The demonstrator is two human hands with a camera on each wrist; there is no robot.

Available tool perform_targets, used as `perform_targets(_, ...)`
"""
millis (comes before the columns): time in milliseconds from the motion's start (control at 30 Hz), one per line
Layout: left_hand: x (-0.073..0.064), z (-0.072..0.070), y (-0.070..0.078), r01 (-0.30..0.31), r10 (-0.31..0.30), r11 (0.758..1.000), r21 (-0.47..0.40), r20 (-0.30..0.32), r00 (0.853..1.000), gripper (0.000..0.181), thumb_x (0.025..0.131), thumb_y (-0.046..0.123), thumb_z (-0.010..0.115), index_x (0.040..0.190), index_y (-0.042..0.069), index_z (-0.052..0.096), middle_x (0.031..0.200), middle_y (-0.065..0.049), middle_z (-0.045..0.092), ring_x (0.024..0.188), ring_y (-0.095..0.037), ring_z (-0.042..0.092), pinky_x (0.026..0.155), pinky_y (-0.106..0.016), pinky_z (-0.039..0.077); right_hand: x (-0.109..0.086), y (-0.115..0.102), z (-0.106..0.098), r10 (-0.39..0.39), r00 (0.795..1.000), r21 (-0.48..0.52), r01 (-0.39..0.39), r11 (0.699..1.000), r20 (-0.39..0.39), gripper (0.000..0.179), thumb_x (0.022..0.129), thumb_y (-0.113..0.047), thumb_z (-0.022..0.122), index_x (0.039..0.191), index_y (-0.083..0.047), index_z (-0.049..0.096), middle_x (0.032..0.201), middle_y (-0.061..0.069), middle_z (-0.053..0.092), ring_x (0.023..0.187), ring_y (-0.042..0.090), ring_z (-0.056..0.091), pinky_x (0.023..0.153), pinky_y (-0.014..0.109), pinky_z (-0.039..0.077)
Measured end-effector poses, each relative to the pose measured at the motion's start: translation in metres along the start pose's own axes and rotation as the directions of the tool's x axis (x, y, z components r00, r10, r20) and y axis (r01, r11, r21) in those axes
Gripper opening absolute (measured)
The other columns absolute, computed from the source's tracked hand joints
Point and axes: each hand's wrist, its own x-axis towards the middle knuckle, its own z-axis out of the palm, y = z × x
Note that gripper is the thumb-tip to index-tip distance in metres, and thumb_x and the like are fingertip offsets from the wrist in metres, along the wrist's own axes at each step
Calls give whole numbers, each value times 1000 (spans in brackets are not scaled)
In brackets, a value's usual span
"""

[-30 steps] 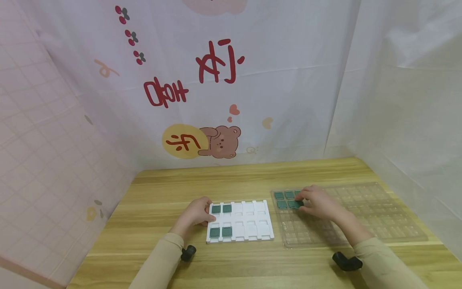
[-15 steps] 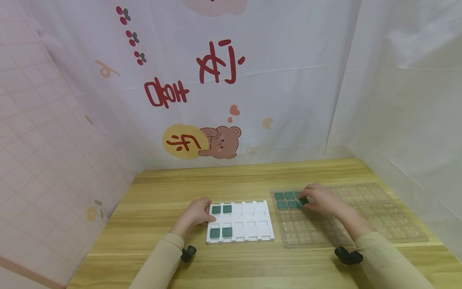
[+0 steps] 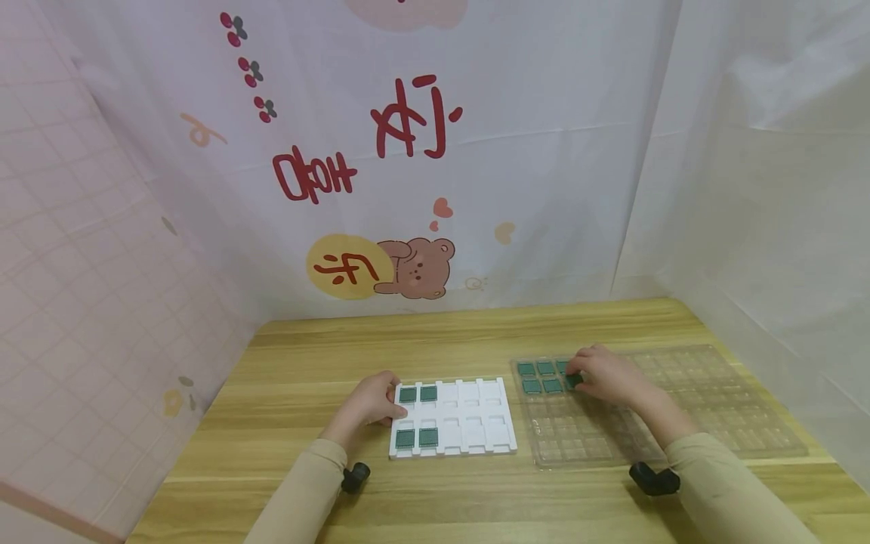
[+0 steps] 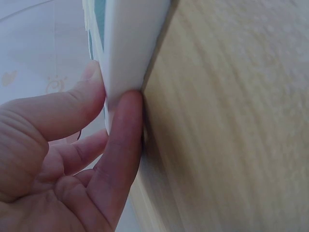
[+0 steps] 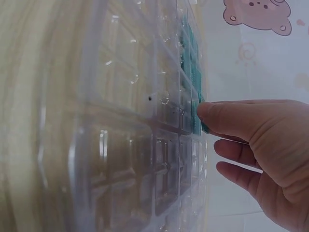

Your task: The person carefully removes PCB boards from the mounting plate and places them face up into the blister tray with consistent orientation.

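A white foam tray lies on the wooden table, with green square chips in its left pockets. My left hand pinches the tray's left edge; in the left wrist view the white tray's edge sits between thumb and finger of that left hand. To the right lies a clear blister tray with several green chips in its far left corner. My right hand pinches one chip there. The right wrist view shows the right hand with its thumb on that chip, at the clear tray.
White and pink cloth sheets wall in the table at the back and on both sides. Bare wood lies behind the trays. Black wrist mounts sit near the front edge at the left and at the right.
My right hand shifted slightly right and back over the clear tray, with its fingers now on a chip in the corner group. The left hand and white tray stayed still.
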Motion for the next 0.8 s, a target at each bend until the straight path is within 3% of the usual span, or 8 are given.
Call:
perform_targets(367, 0, 1, -1, -6, 6, 1000, 6, -4, 1000, 58, 79, -4, 80, 129, -11, 52, 79, -10, 50, 60, -18, 55, 55, -30, 58, -1, 1, 4, 6, 1000, -21, -6, 1000, 9, 24, 72, -7, 85, 93, -10, 73, 93, 2, 63, 87, 28, 58, 78, 43, 53)
perform_targets(800, 0, 1, 0, -3, 3, 1000, 5, -9, 1000, 59, 78, -4, 81, 129, -11, 52, 81, -11, 51, 61, -18, 56, 56, -30, 58, 0, 0, 2, -46, 998, -20, 46, 999, -33, 26, 69, -5, 86, 91, -8, 72, 90, 3, 63, 84, 28, 58, 76, 43, 52)
